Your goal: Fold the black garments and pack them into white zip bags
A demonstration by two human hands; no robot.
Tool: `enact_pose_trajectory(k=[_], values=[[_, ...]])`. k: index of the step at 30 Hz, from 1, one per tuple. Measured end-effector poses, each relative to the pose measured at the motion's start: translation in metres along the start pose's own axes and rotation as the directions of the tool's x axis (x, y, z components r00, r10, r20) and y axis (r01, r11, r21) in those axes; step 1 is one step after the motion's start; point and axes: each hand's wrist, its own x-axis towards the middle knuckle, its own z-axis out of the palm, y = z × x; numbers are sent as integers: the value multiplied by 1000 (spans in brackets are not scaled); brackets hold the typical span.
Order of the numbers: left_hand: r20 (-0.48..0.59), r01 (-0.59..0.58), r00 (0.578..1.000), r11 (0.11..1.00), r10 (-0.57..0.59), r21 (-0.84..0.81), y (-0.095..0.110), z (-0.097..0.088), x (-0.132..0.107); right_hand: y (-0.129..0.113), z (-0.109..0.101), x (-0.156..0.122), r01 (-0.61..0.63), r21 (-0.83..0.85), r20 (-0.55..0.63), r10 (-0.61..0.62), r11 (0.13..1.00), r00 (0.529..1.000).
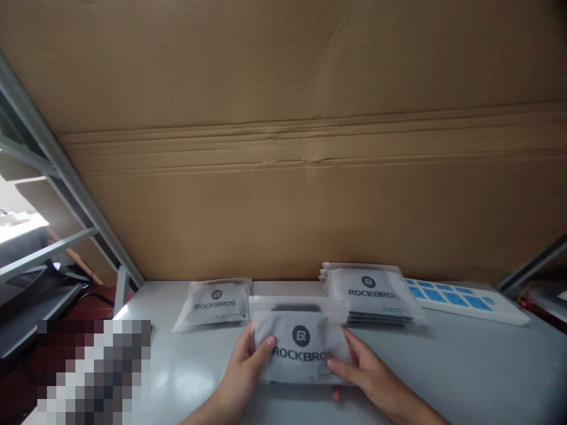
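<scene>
Between both hands is a frosted zip bag [301,360] printed ROCKBROS, with something dark showing through near its top. My left hand [248,360] grips its left side, thumb on the front. On the right side my right hand [361,363] pinches it, thumb also in front and a fingertip showing below. The bag is held above the table, front toward me. Behind it to the right lies a stack of similar ROCKBROS bags [370,289]. Another ROCKBROS bag [215,304] lies at the left; the number there is unclear.
A grey-white table [186,366] carries these bags. Cardboard [283,218] stands along its back edge. At the right lies a white board with blue patches [469,302]. A metal frame [66,171] rises at left, with a blurred-out area below it.
</scene>
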Motion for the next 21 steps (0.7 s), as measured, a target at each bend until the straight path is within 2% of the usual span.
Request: enact_pose_trajectory(k=[3,6,7,9,12,14,17,19,21], values=[[20,16,1000,999,-15,-48,-5,-2,-1,-1,-2,5,58,18,-165,-54,998,985],[102,0,995,999,5,-52,-7,-4,2,-12,-19,5,115,56,-335,-90,992,938],[147,-15,989,999,20,-34,-8,-4,2,-18,-28,5,140,53,-393,-108,989,913],[238,-44,970,999,38,20,-7,-3,3,-32,-49,2,213,16,-526,-173,977,832],[303,-66,953,992,31,106,-6,-3,3,-48,-84,-2,307,-4,-668,-231,952,708],[321,-76,947,987,27,140,-6,-3,3,-53,-104,-3,316,26,-726,-200,948,658],[327,-89,944,984,34,156,-7,-3,2,-51,-125,-3,295,-8,-745,-202,956,636],[325,-93,945,983,38,155,-7,-3,2,-46,-133,-1,282,-111,-756,-265,953,599],[326,-90,945,983,34,158,-7,-3,2,-40,-137,1,218,-311,-738,-379,925,559]])
